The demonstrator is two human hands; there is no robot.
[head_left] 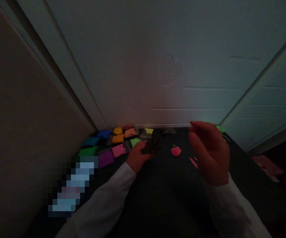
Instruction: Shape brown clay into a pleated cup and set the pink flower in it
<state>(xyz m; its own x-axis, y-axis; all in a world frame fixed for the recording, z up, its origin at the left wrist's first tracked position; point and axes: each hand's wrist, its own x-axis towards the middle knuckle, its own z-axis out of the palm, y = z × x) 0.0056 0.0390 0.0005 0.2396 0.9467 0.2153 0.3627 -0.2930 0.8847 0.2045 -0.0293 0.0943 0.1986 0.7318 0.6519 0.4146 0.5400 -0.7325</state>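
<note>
My left hand (139,156) is closed on a dark flower-shaped piece (153,145), pinched between thumb and fingers above the black table. Its fine detail is lost in the dim light. To its right, a pink flower (176,151) with a bumpy surface lies on the table, a small light-green bit at its top. My right hand (211,153) is raised over the right side, thumb and fingers apart, and I see nothing in it. Beside and partly behind it lie pink pointed tools (193,162).
Packets of coloured clay line the back left, among them a purple packet (106,159), a pink packet (119,150) and a blue packet (104,134). A blurred-out bright panel (80,181) lies at left. Green items (221,129) sit at the back right corner, by the white wall panel (143,82).
</note>
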